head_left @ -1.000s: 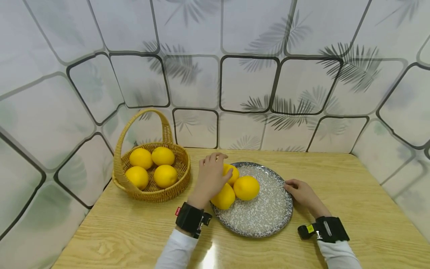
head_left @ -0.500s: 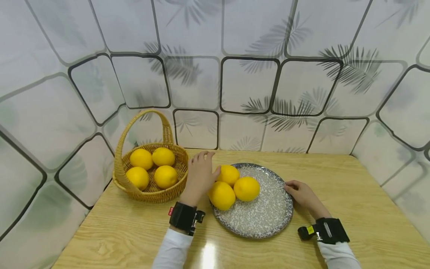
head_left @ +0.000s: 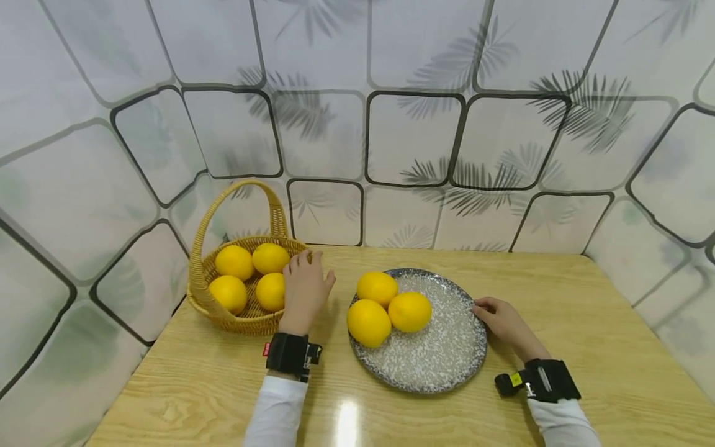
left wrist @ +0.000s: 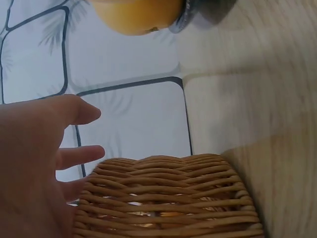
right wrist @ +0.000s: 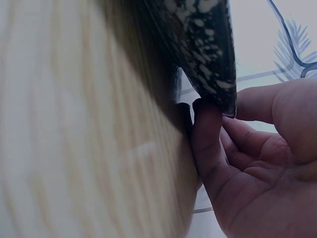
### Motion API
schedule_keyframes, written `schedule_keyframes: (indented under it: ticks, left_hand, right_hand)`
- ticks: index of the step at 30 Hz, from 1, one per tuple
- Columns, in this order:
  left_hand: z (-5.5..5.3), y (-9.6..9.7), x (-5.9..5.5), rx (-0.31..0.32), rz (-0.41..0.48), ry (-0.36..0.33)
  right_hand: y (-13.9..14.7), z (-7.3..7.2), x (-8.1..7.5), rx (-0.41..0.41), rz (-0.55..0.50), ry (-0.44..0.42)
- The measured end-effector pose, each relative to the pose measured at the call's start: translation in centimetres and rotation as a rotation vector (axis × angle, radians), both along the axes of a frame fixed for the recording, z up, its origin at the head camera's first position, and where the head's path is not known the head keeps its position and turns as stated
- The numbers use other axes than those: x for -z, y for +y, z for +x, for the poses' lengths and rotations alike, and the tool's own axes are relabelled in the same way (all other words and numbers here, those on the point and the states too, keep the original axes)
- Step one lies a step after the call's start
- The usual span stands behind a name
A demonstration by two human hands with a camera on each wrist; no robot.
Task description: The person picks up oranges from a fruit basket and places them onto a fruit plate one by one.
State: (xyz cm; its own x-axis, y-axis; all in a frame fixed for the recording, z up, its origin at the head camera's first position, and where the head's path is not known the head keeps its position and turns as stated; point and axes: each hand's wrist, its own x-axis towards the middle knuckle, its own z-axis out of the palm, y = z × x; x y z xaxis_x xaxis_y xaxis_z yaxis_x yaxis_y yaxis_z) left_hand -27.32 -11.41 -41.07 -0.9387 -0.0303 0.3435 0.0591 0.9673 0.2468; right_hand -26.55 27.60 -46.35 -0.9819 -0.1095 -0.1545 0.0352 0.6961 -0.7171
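My left hand [head_left: 304, 290] hovers over the right side of a wicker basket [head_left: 248, 325], its fingers loosely bent around nothing. In the left wrist view the thumb and fingers are apart beside the basket's woven wall [left wrist: 168, 201]. Several yellow lemon-like fruits [head_left: 234, 263] lie in the basket, one partly hidden by this hand. My right hand [head_left: 505, 320] pinches the right rim of a speckled grey plate [head_left: 438, 351]; in the right wrist view its thumb and fingers grip the dark edge [right wrist: 210, 54]. Three yellow fruits [head_left: 410, 312] sit together on the plate's left part.
The basket's tall arched handle [head_left: 203, 233] rises at its left and back. A wooden table [head_left: 184, 391] carries everything. Patterned cloth walls [head_left: 410, 139] stand behind the table and at both sides. Each wrist wears a black strap with a small camera [head_left: 290, 354].
My left hand has moved left, away from the fruits on the plate, to the basket's right side, carrying nothing. The right hand stays on the plate's rim. The plate and fruits have not moved.
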Motion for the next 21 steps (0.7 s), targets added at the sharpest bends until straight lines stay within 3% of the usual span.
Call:
schedule_keyframes:
  ticks: [8,14,18,21]
  left_hand:
    - [0.2,-0.3,0.6,-0.014,0.002,-0.061]
    - [0.4,-0.6,0.5,-0.018,0.001,-0.036]
    - [0.4,-1.2,0.2,-0.043,0.038,-0.032]
    - [0.3,-1.8,0.2,-0.068,0.086,-0.067]
  right_hand:
    - [0.0,0.0,0.0,0.003,-0.001,-0.011]
    - [0.0,0.1,0.1,-0.001,-0.009,-0.001]
    - [0.0,0.1,0.1,-0.004,-0.006,0.007]
    - [0.0,0.1,0.0,-0.005,-0.005,0.006]
